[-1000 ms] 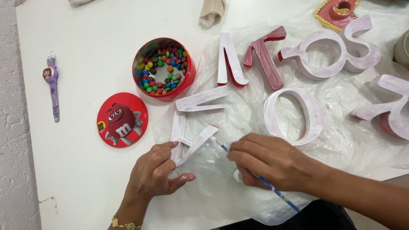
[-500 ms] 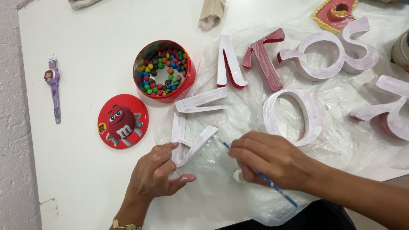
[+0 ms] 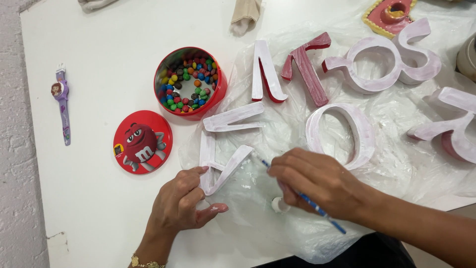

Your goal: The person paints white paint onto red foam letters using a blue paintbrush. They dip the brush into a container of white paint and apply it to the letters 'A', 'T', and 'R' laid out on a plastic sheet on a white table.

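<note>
My left hand (image 3: 182,204) pinches the lower corner of a white-painted block letter (image 3: 223,149) that lies on a clear plastic sheet (image 3: 396,124). My right hand (image 3: 317,181) grips a thin blue paintbrush (image 3: 322,214), whose tip points at the letter's lower arm. A small white paint pot (image 3: 278,204) sits just under my right hand. White paint smears my left thumb.
Other painted letters lie on the sheet: an O (image 3: 342,134), a V shape (image 3: 265,74), a red T-like piece (image 3: 307,67), more at the right (image 3: 382,57). A red tin of coloured candies (image 3: 191,82), its lid (image 3: 143,141) and a purple toy watch (image 3: 62,101) rest on the white table (image 3: 99,49).
My right hand has shifted slightly left with the brush toward the letter. My left hand keeps its hold on the letter's corner.
</note>
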